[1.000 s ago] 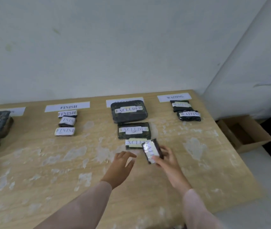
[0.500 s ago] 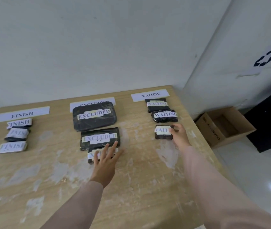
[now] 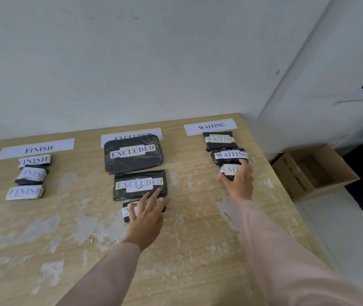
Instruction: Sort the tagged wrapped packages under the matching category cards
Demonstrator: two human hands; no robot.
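Note:
Three white cards lie along the far edge of the table: FINISH (image 3: 37, 148), EXCLUDED (image 3: 109, 137), WAITING (image 3: 211, 126). Black wrapped packages with white tags sit in a column below each. My right hand (image 3: 239, 181) grips the third WAITING package (image 3: 228, 171), pressed up against the second WAITING package (image 3: 231, 156). My left hand (image 3: 146, 214) lies flat with fingers spread on the small EXCLUDED package (image 3: 127, 212), just below the middle EXCLUDED package (image 3: 139, 184). The large EXCLUDED package (image 3: 134, 153) covers part of its card.
The wooden table (image 3: 87, 239) has worn pale patches. Its right edge runs close to my right arm. An open cardboard box (image 3: 315, 171) stands on the floor to the right. Three FINISH packages (image 3: 24, 192) sit at the left.
My right hand carried the small package from the middle to the WAITING column and pushed it up against the second package. My left hand settled onto the small EXCLUDED package.

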